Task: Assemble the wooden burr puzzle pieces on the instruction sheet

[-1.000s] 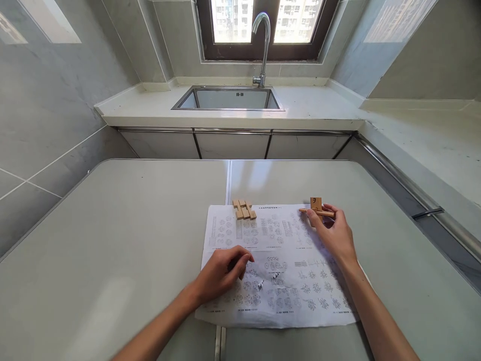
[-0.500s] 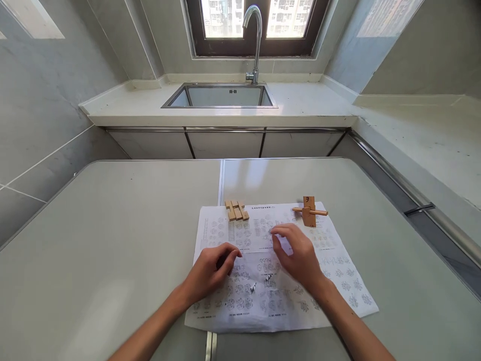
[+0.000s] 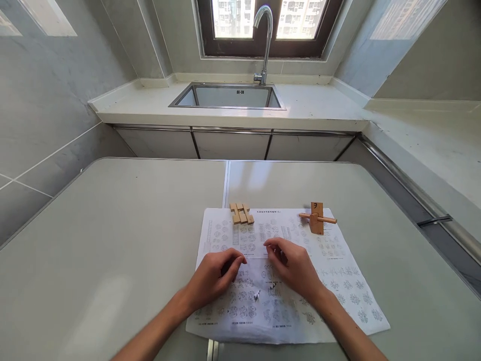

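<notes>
Resting loosely curled on the paper sheet (image 3: 285,281), the left hand (image 3: 214,278) and right hand (image 3: 295,265) hold nothing.

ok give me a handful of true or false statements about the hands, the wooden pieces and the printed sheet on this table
1. Both hands, left hand and right hand, rest on the white printed paper sheet. True.
2. The right hand grips the small wooden cross-shaped piece with a thin dowel. False: that piece stands free at the sheet's far right edge, apart from the hand.
3. The cluster of short pale wooden blocks lies at the sheet's far edge, left of the cross-shaped piece. True.
4. The sheet lies in the steel sink. False: it lies on the pale grey table; the sink is in the counter beyond.
5. The left hand holds a wooden block. False: no block shows in it.
</notes>
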A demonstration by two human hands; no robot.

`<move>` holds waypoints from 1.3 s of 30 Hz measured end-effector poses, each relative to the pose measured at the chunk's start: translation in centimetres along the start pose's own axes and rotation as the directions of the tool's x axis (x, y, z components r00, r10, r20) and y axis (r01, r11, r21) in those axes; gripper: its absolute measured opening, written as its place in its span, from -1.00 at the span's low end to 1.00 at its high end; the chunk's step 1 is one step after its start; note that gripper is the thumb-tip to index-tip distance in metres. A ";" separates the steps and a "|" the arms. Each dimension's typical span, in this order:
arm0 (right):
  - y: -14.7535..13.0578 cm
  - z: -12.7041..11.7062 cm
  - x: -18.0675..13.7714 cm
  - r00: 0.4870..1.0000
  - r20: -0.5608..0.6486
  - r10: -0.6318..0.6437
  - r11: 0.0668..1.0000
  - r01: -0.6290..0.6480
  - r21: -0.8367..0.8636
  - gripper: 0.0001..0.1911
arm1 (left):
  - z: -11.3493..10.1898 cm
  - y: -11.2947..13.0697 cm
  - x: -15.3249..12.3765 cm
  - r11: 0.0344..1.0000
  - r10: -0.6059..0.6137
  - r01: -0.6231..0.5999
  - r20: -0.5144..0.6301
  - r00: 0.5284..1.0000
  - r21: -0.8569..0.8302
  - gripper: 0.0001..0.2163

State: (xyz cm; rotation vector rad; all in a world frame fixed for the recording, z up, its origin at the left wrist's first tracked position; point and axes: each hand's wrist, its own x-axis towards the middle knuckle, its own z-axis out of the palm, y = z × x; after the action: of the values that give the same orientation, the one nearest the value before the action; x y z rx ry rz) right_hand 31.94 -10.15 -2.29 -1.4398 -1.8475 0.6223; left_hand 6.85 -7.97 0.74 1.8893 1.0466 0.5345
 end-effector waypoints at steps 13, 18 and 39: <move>0.0 0.1 0.2 0.999 0.017 0.048 0.999 -0.048 0.017 -0.81 | 0.0 0.2 0.0 0.998 0.037 -0.036 -0.010 0.999 0.055 -0.73; 0.1 0.2 0.2 0.998 0.027 0.052 0.998 -0.053 0.018 -0.79 | 0.1 0.2 -0.1 0.997 0.040 -0.039 -0.008 0.999 0.060 -0.73; 0.0 0.2 0.2 0.999 0.010 0.046 0.999 -0.046 0.022 -0.80 | -0.1 -0.3 -0.3 0.995 0.101 -0.100 -0.022 0.995 0.014 -0.73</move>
State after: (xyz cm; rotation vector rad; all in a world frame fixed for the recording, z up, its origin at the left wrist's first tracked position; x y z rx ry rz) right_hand 31.77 -9.91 -2.38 -1.4708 -1.8136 0.6706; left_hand 6.49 -8.07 0.59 1.9592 0.9753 0.6098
